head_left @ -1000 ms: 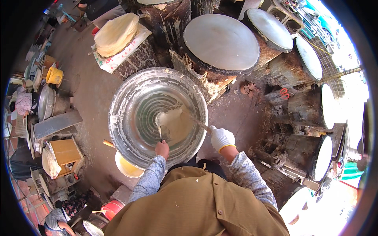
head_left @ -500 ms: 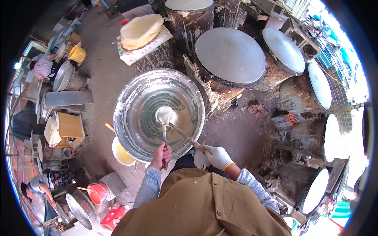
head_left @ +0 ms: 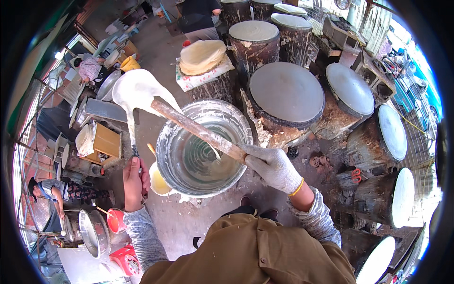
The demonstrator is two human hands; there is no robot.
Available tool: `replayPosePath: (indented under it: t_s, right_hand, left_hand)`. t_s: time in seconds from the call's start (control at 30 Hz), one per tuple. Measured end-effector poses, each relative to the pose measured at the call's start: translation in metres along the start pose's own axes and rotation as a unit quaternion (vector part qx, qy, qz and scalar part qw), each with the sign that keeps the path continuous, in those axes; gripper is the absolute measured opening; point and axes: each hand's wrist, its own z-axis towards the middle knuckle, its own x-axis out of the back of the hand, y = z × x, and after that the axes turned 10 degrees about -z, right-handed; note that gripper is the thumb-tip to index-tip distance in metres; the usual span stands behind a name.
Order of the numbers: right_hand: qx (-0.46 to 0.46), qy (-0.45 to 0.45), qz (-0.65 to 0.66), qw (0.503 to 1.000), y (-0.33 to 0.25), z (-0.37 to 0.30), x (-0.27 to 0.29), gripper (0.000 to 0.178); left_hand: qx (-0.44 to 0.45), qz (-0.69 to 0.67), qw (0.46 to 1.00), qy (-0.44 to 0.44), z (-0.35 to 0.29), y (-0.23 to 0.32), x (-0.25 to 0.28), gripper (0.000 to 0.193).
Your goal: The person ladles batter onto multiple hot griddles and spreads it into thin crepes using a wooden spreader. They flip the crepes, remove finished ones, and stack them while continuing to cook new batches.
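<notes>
- Head view: the bare left hand (head_left: 135,183) is curled round the lower end of a dark-handled tool (head_left: 134,150), its fingers closed on the grip; the tool's far end disappears into white batter (head_left: 138,90).
- The gloved right hand (head_left: 276,166) grasps the near end of a wooden stick (head_left: 201,134), fingers wrapped over it. The stick slants up and leftward across the basin, and its far end overlaps the batter (whether the two touch there, I cannot tell).
- The batter is held up beyond the left hand, to the left of the metal basin (head_left: 203,190) in this view, sagging in a stretched, lobed sheet. One tail runs down the tool's shaft; another reaches rightward, passing behind the stick.
- Done, as I judge it: a good mass of batter is out of the basin and up on the tool.
- Left, as I judge it: the batter is not yet parted from the tool, and both implements are in hand. The basin also has pale, wet material at its bottom and smears round its wall, so it is not scraped clean.
- Beside the basin's lower left stands a yellow container (head_left: 160,181); beyond its far rim lies a stack of thin pale rounds (head_left: 203,54), with a large round grey plate (head_left: 286,92) to the right.
</notes>
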Motion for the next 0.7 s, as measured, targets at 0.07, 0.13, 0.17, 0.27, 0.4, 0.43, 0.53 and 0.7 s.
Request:
replayPosePath:
  t_s: [0.07,0.13,0.17,0.27,0.4,0.43,0.53,0.7]
  right_hand:
    - [0.018,-0.007,0.013,1.0,0.002,0.004,-0.002,0.034]
    - [-0.018,-0.019,0.048,0.999,0.018,0.009,-0.012,0.035]
    - [-0.036,-0.024,0.064,0.997,0.03,0.012,-0.018,0.035]
    - [-0.149,-0.069,0.036,0.986,0.079,0.009,-0.025,0.037]
    - [-0.188,-0.073,0.039,0.979,0.096,-0.011,-0.019,0.038]
    - [-0.177,-0.072,0.045,0.981,0.088,-0.011,-0.015,0.038]
    - [-0.181,-0.083,0.09,0.976,0.062,-0.009,0.004,0.037]
    - [-0.17,-0.058,0.128,0.975,0.08,0.013,-0.019,0.036]
  left_hand:
    - [0.006,0.065,0.997,0.051,0.002,-0.012,-0.006,0.039]
    - [0.08,0.012,0.994,0.073,0.007,-0.038,-0.016,0.039]
    - [0.196,-0.072,0.976,0.067,0.006,-0.047,-0.024,0.04]
    - [0.391,-0.298,0.867,-0.088,0.019,-0.091,-0.019,0.037]
    - [0.387,-0.285,0.869,-0.113,0.012,-0.103,-0.019,0.035]
    - [0.346,-0.254,0.898,-0.1,0.004,-0.091,-0.018,0.036]
    - [0.18,-0.111,0.975,-0.071,-0.01,-0.07,-0.012,0.036]
    - [0.269,-0.149,0.951,0.001,-0.003,-0.079,-0.039,0.037]
